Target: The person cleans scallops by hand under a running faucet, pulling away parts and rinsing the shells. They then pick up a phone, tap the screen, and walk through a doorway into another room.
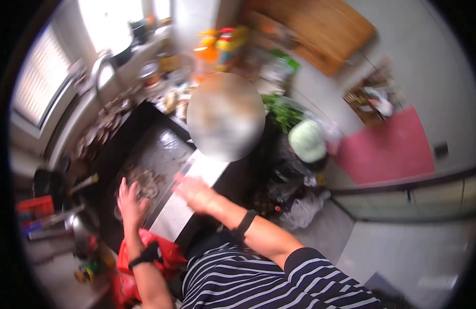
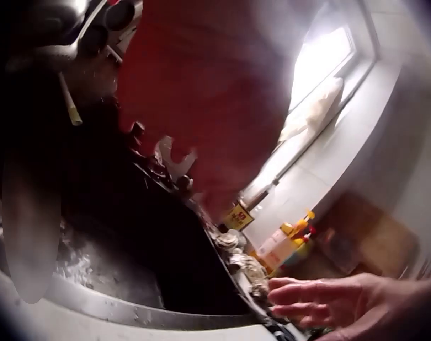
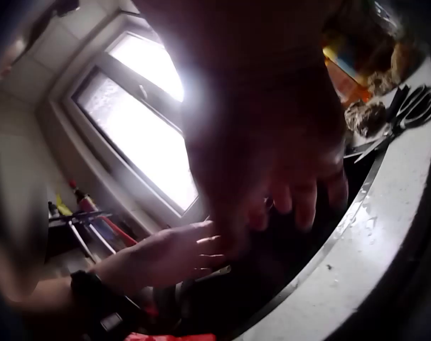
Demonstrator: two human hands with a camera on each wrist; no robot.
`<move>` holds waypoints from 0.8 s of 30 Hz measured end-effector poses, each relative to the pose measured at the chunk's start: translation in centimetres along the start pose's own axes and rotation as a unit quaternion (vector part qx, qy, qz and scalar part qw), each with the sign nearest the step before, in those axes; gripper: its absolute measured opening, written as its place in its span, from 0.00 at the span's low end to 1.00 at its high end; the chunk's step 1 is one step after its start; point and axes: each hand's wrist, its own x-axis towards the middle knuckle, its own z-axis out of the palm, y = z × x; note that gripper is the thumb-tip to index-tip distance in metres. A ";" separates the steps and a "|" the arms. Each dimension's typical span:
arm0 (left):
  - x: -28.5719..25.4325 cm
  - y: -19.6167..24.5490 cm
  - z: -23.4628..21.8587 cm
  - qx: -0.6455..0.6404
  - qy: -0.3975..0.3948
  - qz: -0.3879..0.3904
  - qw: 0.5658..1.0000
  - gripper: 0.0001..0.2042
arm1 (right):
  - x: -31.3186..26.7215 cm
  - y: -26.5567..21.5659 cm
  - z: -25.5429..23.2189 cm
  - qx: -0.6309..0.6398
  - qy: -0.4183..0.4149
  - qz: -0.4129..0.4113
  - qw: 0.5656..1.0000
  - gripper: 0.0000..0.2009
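Over the near left part of the dark sink [image 1: 166, 139] my left hand [image 1: 132, 203] is raised, its fingers spread apart and holding nothing. My right hand [image 1: 197, 193] is above the white counter edge [image 1: 168, 219] beside the basin, blurred, with its fingers extended; in the left wrist view the same right hand [image 2: 336, 302] shows nothing in its grasp. Greyish wet pieces [image 1: 148, 183] lie on the basin floor. Black-handled scissors [image 3: 400, 121] rest at the counter edge by the sink in the right wrist view.
A curved faucet [image 1: 97, 72] rises behind the sink. Shells or similar pieces [image 1: 106, 123] line the back ledge. Spray bottles [image 1: 207, 44], leafy greens [image 1: 282, 110] and a pale green round vegetable [image 1: 306, 140] stand to the right. A red bag [image 1: 163, 252] hangs by my left forearm.
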 end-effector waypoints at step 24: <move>-15.8 4.5 29.0 0.450 -0.397 0.117 0.791 0.16 | -72.0 -8.2 24.6 0.341 0.495 0.618 0.507 0.12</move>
